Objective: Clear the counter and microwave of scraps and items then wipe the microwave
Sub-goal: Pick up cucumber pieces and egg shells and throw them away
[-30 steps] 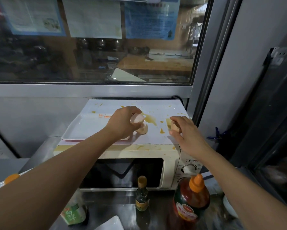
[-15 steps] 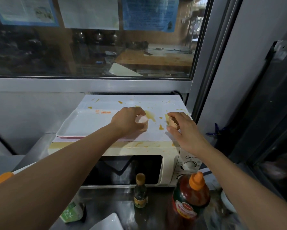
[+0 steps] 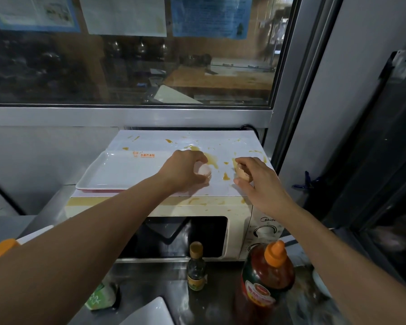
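Observation:
A cream microwave (image 3: 263, 221) stands on the steel counter, its white top smeared with yellow egg stains (image 3: 212, 160). A white tray (image 3: 117, 172) lies on the top's left half. My left hand (image 3: 185, 170) grips pale eggshell pieces (image 3: 204, 170) at the middle of the top. My right hand (image 3: 256, 179) pinches a brown eggshell piece (image 3: 242, 172) near the top's right side.
In front of the microwave stand a small dark bottle (image 3: 196, 266) and a red sauce bottle with an orange cap (image 3: 266, 277). A green-labelled packet (image 3: 101, 299) and a white dish corner (image 3: 150, 313) lie at the lower left. A window is behind, a dark cabinet at right.
Both hands stay on the microwave top with the shells. The left hand has closed more tightly round its shell pieces. The view has shifted slightly.

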Action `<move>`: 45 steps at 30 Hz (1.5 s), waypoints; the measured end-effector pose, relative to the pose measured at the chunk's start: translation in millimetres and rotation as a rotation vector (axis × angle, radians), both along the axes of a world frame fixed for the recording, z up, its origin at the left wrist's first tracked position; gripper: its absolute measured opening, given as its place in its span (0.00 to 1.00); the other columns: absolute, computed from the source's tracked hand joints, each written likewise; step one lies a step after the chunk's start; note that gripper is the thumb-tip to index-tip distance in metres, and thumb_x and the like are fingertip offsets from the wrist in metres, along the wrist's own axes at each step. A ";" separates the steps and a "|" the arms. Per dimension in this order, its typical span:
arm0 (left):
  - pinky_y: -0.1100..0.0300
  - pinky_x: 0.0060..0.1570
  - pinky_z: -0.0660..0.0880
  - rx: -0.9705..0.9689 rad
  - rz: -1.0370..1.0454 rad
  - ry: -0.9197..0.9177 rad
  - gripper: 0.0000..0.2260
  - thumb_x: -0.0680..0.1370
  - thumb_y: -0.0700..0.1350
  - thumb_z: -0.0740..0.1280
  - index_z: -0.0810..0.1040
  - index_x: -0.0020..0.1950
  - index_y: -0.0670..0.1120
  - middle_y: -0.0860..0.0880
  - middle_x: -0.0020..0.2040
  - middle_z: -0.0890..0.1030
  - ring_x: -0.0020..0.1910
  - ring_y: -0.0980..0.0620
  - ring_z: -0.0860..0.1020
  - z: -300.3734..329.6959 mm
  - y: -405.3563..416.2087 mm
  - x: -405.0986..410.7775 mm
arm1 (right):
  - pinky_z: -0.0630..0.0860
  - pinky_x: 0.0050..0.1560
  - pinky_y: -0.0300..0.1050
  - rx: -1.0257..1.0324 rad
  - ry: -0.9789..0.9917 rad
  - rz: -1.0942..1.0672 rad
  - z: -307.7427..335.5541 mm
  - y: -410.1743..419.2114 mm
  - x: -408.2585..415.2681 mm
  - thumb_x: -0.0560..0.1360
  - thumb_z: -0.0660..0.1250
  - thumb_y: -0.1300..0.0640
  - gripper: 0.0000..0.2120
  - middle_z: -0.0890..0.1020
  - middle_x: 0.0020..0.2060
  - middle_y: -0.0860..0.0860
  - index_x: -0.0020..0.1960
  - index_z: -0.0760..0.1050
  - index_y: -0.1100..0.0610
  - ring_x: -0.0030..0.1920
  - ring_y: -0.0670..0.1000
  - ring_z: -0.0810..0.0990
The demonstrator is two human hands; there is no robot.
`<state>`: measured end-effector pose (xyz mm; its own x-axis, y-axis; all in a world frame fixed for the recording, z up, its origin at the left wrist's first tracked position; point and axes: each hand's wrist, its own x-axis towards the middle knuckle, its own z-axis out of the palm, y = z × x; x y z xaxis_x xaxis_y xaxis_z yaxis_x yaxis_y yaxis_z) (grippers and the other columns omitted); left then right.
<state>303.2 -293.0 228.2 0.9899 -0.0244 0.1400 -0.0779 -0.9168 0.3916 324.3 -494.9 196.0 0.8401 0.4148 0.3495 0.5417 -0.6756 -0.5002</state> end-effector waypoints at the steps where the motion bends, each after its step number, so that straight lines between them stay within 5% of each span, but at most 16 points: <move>1: 0.64 0.49 0.68 0.004 0.001 0.004 0.22 0.71 0.51 0.72 0.75 0.64 0.51 0.51 0.62 0.78 0.59 0.51 0.75 -0.3 -0.2 0.5 | 0.62 0.56 0.35 0.001 0.002 0.000 0.1 -0.2 0.1 0.77 0.64 0.57 0.21 0.73 0.62 0.52 0.69 0.67 0.56 0.60 0.51 0.72; 9: 0.64 0.50 0.68 -0.024 -0.028 0.016 0.21 0.75 0.49 0.68 0.72 0.67 0.46 0.47 0.60 0.78 0.58 0.47 0.76 -4.1 -8.7 -1.4 | 0.64 0.58 0.36 0.015 0.019 0.001 -2.7 -1.6 3.1 0.77 0.64 0.57 0.21 0.73 0.62 0.52 0.69 0.67 0.56 0.61 0.51 0.72; 16: 0.64 0.46 0.68 -0.074 -0.026 -0.035 0.22 0.72 0.48 0.71 0.74 0.65 0.45 0.47 0.58 0.80 0.44 0.54 0.73 -8.7 -15.4 -0.2 | 0.65 0.58 0.37 0.014 0.027 -0.003 -2.8 -4.5 4.7 0.77 0.64 0.57 0.21 0.72 0.62 0.52 0.69 0.66 0.56 0.61 0.50 0.71; 28: 0.67 0.50 0.67 -0.175 0.072 -0.093 0.24 0.69 0.52 0.74 0.76 0.63 0.46 0.50 0.59 0.79 0.57 0.51 0.77 -20.2 -19.4 -0.7 | 0.68 0.61 0.41 0.052 0.038 0.008 -2.0 -1.9 5.5 0.77 0.63 0.57 0.21 0.72 0.62 0.51 0.69 0.66 0.55 0.63 0.50 0.71; 34: 0.61 0.58 0.71 -0.194 0.062 -0.089 0.25 0.70 0.50 0.74 0.76 0.64 0.44 0.49 0.61 0.79 0.59 0.51 0.76 -20.3 -21.1 -3.0 | 0.67 0.60 0.40 0.046 0.039 0.005 -2.3 -1.8 6.5 0.77 0.63 0.57 0.20 0.72 0.62 0.51 0.69 0.66 0.55 0.63 0.50 0.71; 45: 0.63 0.55 0.70 -0.191 0.069 -0.098 0.23 0.70 0.48 0.74 0.76 0.63 0.46 0.50 0.61 0.79 0.58 0.51 0.77 -19.5 -22.4 -2.0 | 0.67 0.60 0.39 0.045 0.040 0.011 -2.6 -0.9 6.8 0.77 0.63 0.56 0.21 0.72 0.63 0.51 0.69 0.66 0.55 0.62 0.50 0.71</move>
